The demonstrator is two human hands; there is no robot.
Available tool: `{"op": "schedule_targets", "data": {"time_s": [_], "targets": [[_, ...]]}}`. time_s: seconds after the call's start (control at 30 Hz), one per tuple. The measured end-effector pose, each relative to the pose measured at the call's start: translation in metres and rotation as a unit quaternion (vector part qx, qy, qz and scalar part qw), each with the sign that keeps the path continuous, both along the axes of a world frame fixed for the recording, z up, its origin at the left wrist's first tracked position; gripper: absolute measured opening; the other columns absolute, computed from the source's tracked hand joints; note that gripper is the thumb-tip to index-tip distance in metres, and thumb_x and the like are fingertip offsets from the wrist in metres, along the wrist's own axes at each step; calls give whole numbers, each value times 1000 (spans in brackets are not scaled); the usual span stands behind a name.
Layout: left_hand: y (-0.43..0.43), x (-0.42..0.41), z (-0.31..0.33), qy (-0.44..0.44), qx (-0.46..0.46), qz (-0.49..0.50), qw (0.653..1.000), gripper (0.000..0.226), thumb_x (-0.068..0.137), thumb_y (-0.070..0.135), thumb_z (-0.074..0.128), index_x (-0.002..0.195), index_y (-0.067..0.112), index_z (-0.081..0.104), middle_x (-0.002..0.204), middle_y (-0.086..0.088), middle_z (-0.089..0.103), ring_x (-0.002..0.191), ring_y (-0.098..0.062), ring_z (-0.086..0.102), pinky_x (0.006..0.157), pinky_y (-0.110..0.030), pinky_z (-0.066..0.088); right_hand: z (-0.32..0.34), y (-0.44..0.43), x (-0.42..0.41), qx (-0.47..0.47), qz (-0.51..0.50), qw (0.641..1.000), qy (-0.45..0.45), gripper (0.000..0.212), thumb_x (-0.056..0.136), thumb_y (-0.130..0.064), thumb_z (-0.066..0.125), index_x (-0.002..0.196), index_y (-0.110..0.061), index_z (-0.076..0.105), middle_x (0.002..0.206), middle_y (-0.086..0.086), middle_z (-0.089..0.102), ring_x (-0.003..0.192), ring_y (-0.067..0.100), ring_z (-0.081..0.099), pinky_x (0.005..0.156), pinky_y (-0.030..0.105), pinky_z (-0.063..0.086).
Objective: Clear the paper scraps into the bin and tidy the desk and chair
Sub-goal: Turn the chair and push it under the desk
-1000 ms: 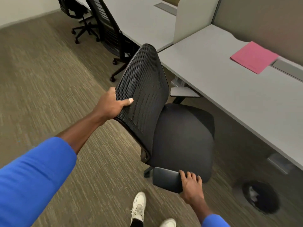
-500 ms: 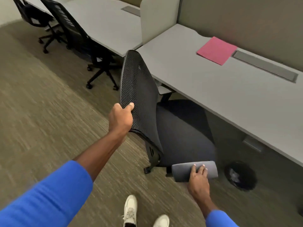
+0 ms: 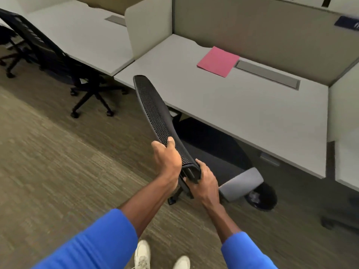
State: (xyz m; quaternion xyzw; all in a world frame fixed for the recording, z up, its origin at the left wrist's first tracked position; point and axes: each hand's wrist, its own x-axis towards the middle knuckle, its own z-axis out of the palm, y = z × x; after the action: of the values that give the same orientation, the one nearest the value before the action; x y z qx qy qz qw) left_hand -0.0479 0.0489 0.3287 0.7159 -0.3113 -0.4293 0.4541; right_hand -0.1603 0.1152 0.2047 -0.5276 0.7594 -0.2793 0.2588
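Observation:
A black mesh-backed office chair (image 3: 155, 111) stands at the grey desk (image 3: 252, 113), its seat partly under the desk top. My left hand (image 3: 167, 156) grips the near edge of the chair's backrest. My right hand (image 3: 204, 181) holds the lower end of the same backrest, just beside the left hand. The chair's grey armrest (image 3: 242, 183) sticks out to the right of my hands. A round black bin (image 3: 264, 197) sits on the carpet under the desk edge, with pale scraps inside. A pink folder (image 3: 218, 61) lies flat on the desk near the partition.
A second black chair (image 3: 48, 55) stands at the neighbouring desk (image 3: 77, 32) to the left. Beige partitions (image 3: 252, 30) wall the desk at the back and right. A grey cable slot (image 3: 268, 74) runs along the desk's back. My white shoes (image 3: 161, 257) are on brown carpet.
The chair has turned and slid in under the desk. My right hand left the armrest and took hold of the backrest's lower end beside my left hand.

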Motion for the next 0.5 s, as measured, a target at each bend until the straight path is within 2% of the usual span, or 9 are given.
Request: {"op": "schedule_targets", "data": {"time_s": [0.13,0.23,0.37,0.43,0.5], "targets": [[10,-21,-6,42,20,-58,997,32,108,38,53,103,7,48,90,0,52,87,-23,51,73,-35,37,26,7,-10,-99,-67,993,0,62,77,-48,75,135,-31,61,127,-7,72,113,20,71,89,41,60],[16,-32,-8,80,42,-92,992,31,105,39,59,98,10,50,88,6,55,79,-11,54,73,-32,41,42,15,-21,-162,-77,983,47,49,83,-43,73,130,-27,66,123,-8,74,108,17,72,85,38,60],[7,-33,-8,107,79,-110,985,45,78,43,82,98,5,70,96,-9,79,85,-24,76,81,-43,63,58,25,-38,-176,-66,977,97,41,87,-44,60,125,-31,66,118,-10,75,99,19,74,76,41,62],[-10,-27,-4,121,72,-110,984,49,65,38,89,94,2,74,92,-11,81,84,-27,79,79,-45,65,62,28,-50,-165,-55,978,112,35,88,-40,66,122,-34,66,113,-10,76,95,19,75,73,41,62],[-36,-18,0,136,63,-94,984,48,65,33,91,94,0,73,94,-14,81,84,-29,78,78,-47,65,64,31,-61,-157,-47,979,123,31,89,-38,68,120,-35,66,107,-10,78,90,18,76,69,41,62]]}}
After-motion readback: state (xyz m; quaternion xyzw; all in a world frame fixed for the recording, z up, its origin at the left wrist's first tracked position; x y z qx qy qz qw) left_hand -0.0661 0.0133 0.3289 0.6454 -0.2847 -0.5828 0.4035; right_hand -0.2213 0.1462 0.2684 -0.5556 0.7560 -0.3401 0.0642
